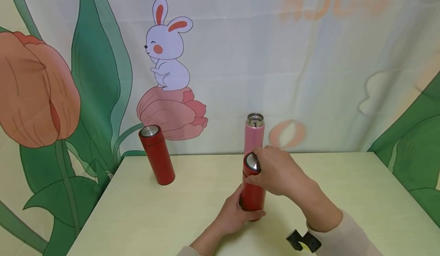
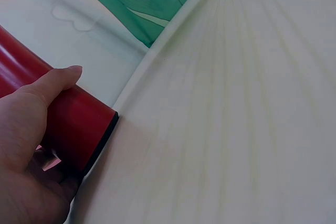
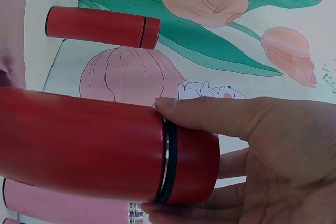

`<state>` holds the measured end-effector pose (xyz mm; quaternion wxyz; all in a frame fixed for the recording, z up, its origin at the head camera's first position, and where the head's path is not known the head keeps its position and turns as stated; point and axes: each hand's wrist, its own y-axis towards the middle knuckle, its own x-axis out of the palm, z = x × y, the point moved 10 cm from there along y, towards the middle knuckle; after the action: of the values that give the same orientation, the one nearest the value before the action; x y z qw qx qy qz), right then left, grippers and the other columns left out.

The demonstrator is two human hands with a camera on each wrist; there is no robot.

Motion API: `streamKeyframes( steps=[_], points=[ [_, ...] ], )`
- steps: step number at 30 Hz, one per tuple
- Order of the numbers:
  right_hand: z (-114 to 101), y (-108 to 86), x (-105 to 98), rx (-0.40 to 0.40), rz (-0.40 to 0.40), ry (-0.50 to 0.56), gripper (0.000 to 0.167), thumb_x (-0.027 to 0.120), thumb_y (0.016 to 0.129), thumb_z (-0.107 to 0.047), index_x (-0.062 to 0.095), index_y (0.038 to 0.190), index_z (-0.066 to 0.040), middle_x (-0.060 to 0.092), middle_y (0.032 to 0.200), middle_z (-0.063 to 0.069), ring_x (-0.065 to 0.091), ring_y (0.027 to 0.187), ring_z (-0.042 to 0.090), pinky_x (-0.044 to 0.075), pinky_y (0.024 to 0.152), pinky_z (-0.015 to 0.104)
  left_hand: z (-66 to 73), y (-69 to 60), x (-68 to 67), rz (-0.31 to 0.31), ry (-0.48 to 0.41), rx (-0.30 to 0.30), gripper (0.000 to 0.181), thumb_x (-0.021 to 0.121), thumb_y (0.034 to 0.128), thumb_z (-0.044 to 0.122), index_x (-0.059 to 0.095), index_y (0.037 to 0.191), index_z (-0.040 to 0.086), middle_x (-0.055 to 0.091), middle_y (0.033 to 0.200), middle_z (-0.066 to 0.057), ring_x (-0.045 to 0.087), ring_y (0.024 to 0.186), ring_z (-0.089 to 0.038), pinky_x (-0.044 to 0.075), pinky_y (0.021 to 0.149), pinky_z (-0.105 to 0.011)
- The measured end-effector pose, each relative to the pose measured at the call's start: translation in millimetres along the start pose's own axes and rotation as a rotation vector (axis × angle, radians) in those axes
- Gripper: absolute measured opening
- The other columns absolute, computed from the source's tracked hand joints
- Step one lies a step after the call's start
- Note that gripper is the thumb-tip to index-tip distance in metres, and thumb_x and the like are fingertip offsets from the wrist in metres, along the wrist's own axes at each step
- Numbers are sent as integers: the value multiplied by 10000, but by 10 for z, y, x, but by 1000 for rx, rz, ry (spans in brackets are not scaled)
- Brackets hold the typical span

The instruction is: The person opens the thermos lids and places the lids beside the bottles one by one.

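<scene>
A red thermos flask (image 1: 253,195) stands near the middle of the table. Low on its body, my left hand (image 1: 231,212) grips it, the thumb lying across the red side in the left wrist view. Around its lid (image 3: 195,163) curl the thumb and fingers of my right hand (image 1: 280,172). A thin silver line shows between the lid and the body in the right wrist view. Right behind stands a pink thermos flask (image 1: 254,137) with no lid on, its steel mouth bare and its lower part hidden.
A second red thermos flask (image 1: 159,158), lid on, stands upright farther left on the pale table (image 1: 137,210). A printed curtain (image 1: 223,57) with a rabbit and tulips hangs along the table's back edge. A small black object (image 1: 304,241) is by my right sleeve.
</scene>
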<state>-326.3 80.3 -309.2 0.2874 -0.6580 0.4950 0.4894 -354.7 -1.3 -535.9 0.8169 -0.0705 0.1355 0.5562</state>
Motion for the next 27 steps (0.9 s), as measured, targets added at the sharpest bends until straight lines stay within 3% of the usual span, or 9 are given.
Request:
streamKeyframes(
  steps=[6, 16, 23, 27],
  points=[
    [11, 23, 32, -14, -44, 16, 402, 876, 826, -208, 651, 1121, -51, 681, 990, 19, 650, 952, 212, 574, 828, 391, 8, -5, -6, 4, 0, 15, 714, 856, 844, 388, 446, 1421, 485, 641, 1287, 130, 614, 1175, -121, 495, 1056, -401],
    [35, 62, 42, -37, -115, 77, 416, 869, 795, -90, 667, 1158, -86, 700, 977, -3, 666, 946, 194, 588, 815, 354, 8, -2, 3, -3, -14, 7, 723, 859, 846, 377, 446, 1433, 470, 638, 1307, 123, 609, 1196, -130, 486, 1072, -418],
    [53, 79, 53, -50, -177, 126, 626, 848, 783, -3, 634, 1365, -93, 728, 1119, 3, 686, 1039, 190, 594, 874, 366, 5, -2, 14, -15, -16, -14, 712, 851, 857, 382, 445, 1439, 441, 627, 1330, 125, 592, 1227, -140, 475, 1095, -442],
    [83, 93, 65, -39, -207, 166, 669, 829, 787, 39, 617, 1406, -105, 721, 1191, 24, 686, 1089, 210, 599, 898, 383, 6, -9, 17, -14, -11, -17, 710, 853, 854, 386, 447, 1434, 440, 628, 1327, 128, 593, 1227, -134, 474, 1095, -436]
  ],
)
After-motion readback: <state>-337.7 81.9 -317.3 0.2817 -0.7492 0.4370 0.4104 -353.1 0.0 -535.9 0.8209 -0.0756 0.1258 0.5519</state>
